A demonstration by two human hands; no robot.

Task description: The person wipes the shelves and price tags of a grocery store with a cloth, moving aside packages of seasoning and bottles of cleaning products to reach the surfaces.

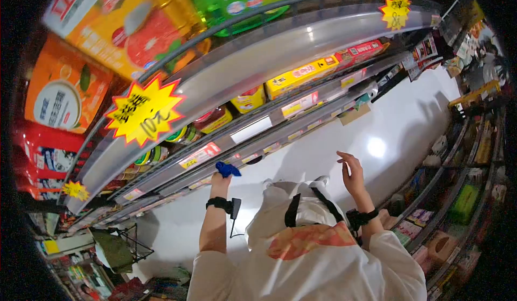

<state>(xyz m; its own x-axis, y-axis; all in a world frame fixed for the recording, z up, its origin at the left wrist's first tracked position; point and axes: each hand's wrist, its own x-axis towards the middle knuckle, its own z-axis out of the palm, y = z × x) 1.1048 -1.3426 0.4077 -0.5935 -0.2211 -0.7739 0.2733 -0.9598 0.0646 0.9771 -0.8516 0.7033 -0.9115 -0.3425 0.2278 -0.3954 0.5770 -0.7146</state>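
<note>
My left hand [219, 179] is closed round a crumpled blue cloth [228, 168], close to the front edge of the lower shelves. Its fingers are partly covered by the cloth. Out over the pale floor, my right hand [353, 176] is raised with fingers apart and holds nothing. Each wrist wears a black band; a small dark device with a short cable sits at the left one [235, 208]. Nearest the left hand is a shelf edge with a price label [200, 155].
A shelf rail [237, 45] with yellow star price tags [145, 110] curves overhead, bearing detergent pouches [67, 93]. Yellow boxes [301, 76] and jars stand on the shelf below. More stocked shelves [458, 198] line the right. A folding chair [116, 250] stands at lower left.
</note>
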